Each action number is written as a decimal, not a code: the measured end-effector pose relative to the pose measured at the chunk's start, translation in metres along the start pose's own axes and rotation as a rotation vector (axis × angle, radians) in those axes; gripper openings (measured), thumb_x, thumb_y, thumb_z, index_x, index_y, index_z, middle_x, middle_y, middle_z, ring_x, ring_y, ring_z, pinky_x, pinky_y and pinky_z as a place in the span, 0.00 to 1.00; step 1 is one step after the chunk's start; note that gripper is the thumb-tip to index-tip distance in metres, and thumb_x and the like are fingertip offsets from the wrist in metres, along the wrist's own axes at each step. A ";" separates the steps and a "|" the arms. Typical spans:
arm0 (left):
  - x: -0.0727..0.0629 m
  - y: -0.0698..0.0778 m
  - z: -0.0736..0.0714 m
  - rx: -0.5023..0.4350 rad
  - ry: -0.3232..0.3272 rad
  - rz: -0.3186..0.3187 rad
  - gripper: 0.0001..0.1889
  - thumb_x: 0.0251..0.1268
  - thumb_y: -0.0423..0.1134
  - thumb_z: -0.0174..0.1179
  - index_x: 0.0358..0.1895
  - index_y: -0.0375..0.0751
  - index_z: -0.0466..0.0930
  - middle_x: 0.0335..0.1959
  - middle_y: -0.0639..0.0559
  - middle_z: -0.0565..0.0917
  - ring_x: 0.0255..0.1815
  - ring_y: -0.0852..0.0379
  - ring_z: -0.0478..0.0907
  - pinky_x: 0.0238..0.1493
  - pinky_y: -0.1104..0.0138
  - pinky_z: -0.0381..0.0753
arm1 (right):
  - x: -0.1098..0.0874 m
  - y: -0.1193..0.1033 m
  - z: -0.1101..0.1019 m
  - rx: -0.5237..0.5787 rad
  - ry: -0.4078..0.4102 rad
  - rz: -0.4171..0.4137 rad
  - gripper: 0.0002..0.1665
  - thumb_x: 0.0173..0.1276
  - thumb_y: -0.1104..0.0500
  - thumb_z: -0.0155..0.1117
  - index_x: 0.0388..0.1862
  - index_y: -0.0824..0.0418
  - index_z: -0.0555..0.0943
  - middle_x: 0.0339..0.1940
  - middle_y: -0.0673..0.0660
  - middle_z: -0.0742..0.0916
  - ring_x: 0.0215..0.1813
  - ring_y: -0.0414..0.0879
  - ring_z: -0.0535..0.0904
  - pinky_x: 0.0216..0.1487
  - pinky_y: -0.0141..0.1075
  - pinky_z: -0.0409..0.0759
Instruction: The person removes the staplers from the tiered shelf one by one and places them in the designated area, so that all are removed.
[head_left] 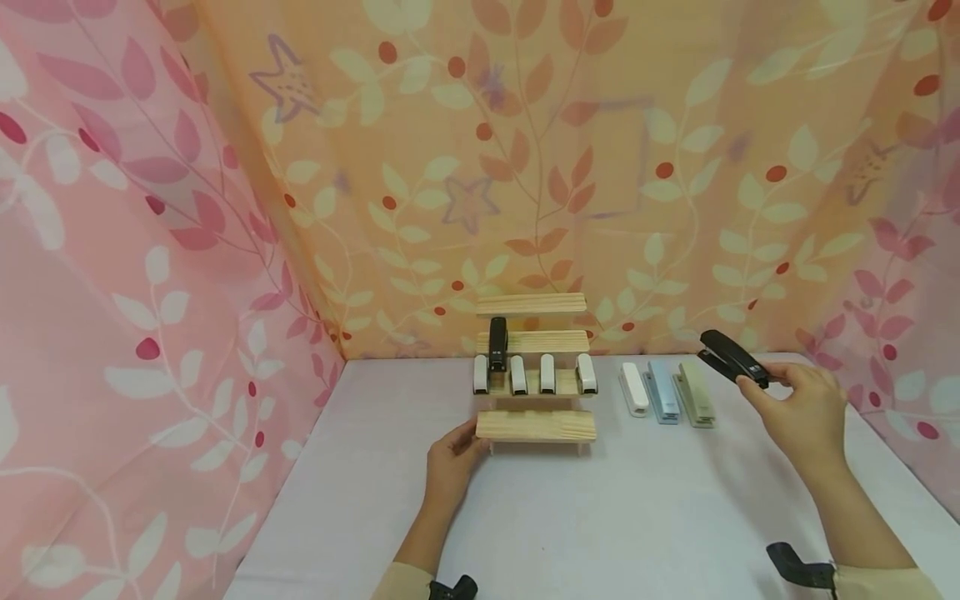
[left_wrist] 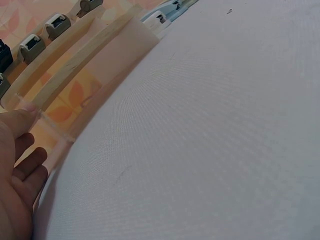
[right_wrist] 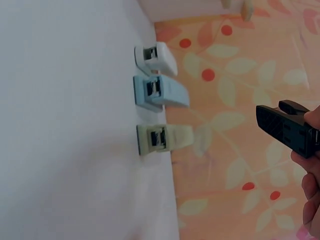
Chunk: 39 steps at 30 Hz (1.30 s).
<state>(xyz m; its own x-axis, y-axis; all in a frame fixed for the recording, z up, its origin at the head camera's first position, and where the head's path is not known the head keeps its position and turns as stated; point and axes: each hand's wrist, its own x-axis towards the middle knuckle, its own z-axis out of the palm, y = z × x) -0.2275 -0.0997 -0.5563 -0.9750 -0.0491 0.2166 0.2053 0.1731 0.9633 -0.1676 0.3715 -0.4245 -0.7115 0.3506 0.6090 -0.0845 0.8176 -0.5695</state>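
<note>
In the head view my right hand (head_left: pixel 806 412) holds a black stapler (head_left: pixel 733 358) up in the air, gripping its rear end between thumb and fingers. The right wrist view shows the same black stapler (right_wrist: pixel 285 125) at the right edge. My left hand (head_left: pixel 452 462) pinches the left end of the lowest step of a tiered wooden rack (head_left: pixel 536 427). In the left wrist view, the left hand's thumb (left_wrist: pixel 22 120) touches that end. Several white staplers (head_left: pixel 547 374) stand in a row on the step above, and another black stapler (head_left: pixel 498 343) stands behind them at the left.
To the right of the rack, a white stapler (head_left: pixel 634 389), a blue stapler (head_left: pixel 663 392) and a green stapler (head_left: pixel 697 394) lie side by side on the white table (head_left: pixel 360 500). Patterned cloth (head_left: pixel 420 250) hangs behind and at both sides.
</note>
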 end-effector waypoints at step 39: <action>-0.001 0.001 0.000 0.005 -0.004 0.009 0.26 0.58 0.44 0.75 0.61 0.43 0.84 0.60 0.46 0.85 0.63 0.48 0.82 0.61 0.66 0.84 | 0.005 0.081 0.035 -0.161 -0.233 0.196 0.29 0.69 0.48 0.68 0.53 0.74 0.82 0.46 0.75 0.86 0.49 0.72 0.70 0.46 0.63 0.58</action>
<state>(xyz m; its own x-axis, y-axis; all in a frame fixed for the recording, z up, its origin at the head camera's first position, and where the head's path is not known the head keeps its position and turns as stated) -0.2267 -0.0994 -0.5555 -0.9735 -0.0432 0.2244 0.2135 0.1786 0.9605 -0.2029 0.4235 -0.4867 -0.8452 0.4096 0.3434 0.1678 0.8133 -0.5571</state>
